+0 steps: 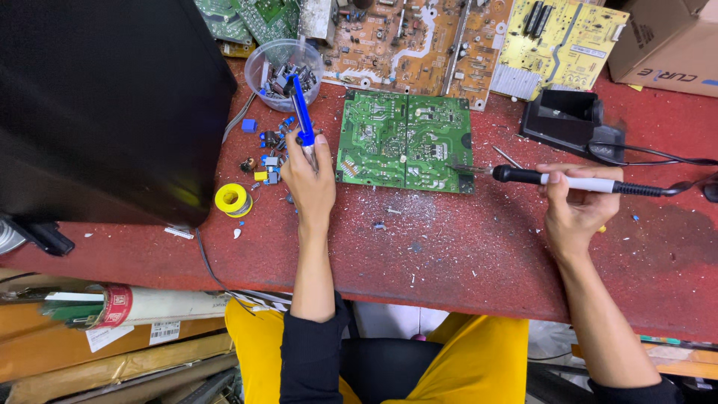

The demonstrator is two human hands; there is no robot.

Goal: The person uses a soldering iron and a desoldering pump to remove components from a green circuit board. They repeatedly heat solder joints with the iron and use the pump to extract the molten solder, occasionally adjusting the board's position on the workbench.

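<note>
The person sits at a red counter strewn with white flecks, a green circuit board lying flat in the middle of it. The right hand is wrapped around the grip of a soldering iron, held nearly level, its thin tip reaching left to the board's near right corner; whether the tip touches the board I cannot tell from here. The iron's cable trails off to the right. The left hand is clenched on a blue desoldering pump, which stands up and away from the person, just left of the board and not over it.

Left of that hand lies a scatter of small loose components, a yellow spool of solder nearer the person, and farther off a clear plastic tub with more parts in it. A black iron stand sits to the far right of the board, and several other boards, orange and yellow, are spread along the far edge. A big black casing fills the left side.

By the look of it, a joint at that corner is being heated. The next move would call for bringing the pump's nozzle across to the same spot while the tip stays steady, close enough to draw off the melted solder.
</note>
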